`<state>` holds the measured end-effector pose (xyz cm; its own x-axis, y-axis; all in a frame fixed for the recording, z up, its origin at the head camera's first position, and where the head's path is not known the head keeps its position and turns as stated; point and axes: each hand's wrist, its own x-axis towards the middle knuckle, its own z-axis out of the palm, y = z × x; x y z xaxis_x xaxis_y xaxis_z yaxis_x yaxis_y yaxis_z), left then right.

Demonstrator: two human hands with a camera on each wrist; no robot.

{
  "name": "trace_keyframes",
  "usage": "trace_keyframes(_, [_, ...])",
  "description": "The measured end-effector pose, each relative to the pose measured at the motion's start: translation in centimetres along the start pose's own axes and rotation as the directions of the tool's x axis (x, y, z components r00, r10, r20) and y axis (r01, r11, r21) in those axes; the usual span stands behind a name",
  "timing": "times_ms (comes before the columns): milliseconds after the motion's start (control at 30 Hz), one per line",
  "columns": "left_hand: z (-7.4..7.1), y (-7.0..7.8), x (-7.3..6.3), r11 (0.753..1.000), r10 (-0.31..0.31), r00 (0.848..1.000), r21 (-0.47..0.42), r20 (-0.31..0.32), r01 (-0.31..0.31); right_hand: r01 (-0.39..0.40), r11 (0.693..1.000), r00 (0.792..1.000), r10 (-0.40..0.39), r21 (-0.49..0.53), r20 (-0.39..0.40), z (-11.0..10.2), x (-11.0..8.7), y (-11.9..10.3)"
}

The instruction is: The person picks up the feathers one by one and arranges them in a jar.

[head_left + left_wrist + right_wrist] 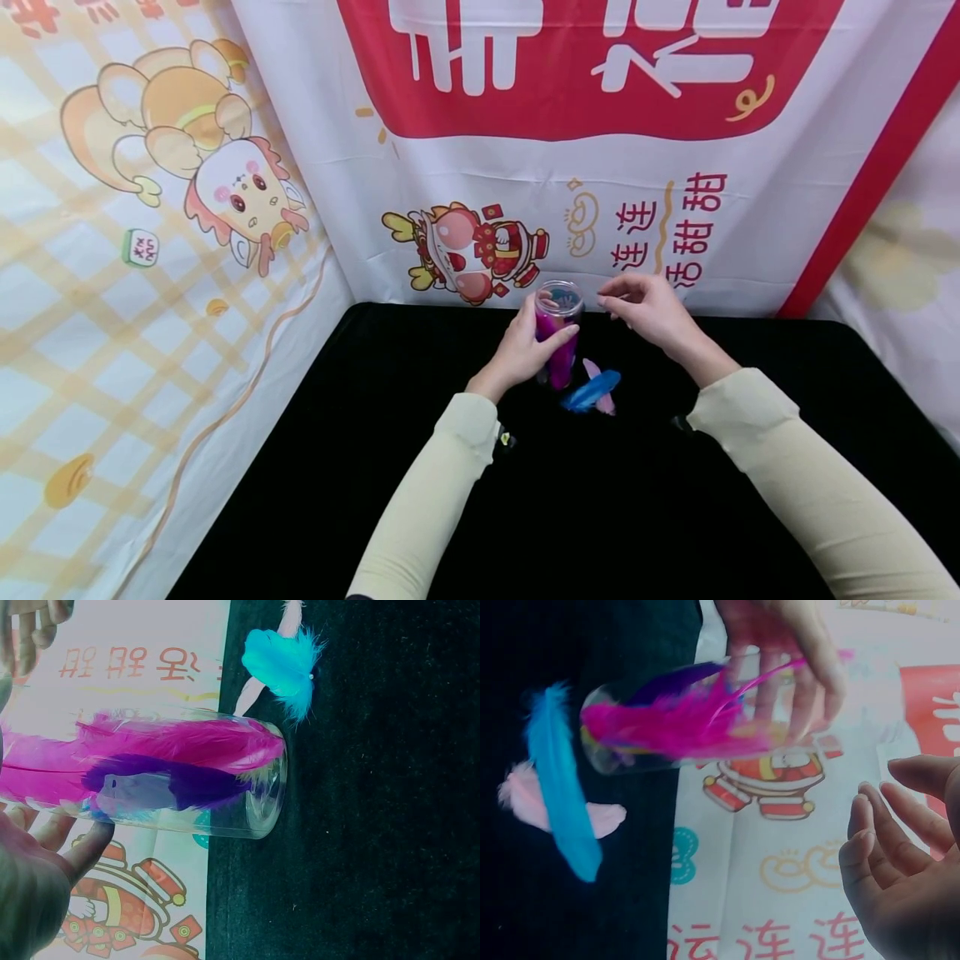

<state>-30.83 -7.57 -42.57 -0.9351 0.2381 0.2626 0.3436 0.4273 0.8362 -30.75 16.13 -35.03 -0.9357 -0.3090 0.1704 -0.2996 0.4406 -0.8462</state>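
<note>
A clear glass jar [561, 333] stands upright at the back of the black table, with magenta feathers [187, 746] and a purple feather [199, 782] inside it. My left hand [527, 343] grips the jar around its upper side, the thumb across its front. Just right of the jar's rim, my right hand [641, 304] is raised with loosely bent fingers; in the right wrist view, thumb and fingers are apart with nothing between them. Beside the jar's base, a blue feather [564, 780] lies across a pale pink feather [532, 799].
The black tabletop [600, 517] runs up to a printed white cloth [480, 175] hanging close behind the jar. Another patterned cloth [97, 350] hangs along the left side.
</note>
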Motion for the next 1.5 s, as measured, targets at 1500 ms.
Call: trace_keyframes(1500, [-0.1,-0.2,0.1,1.000,-0.017,1.000,0.020,0.018,0.017,-0.088,0.977,0.990,0.108,-0.195,0.092,3.0,1.6,10.3])
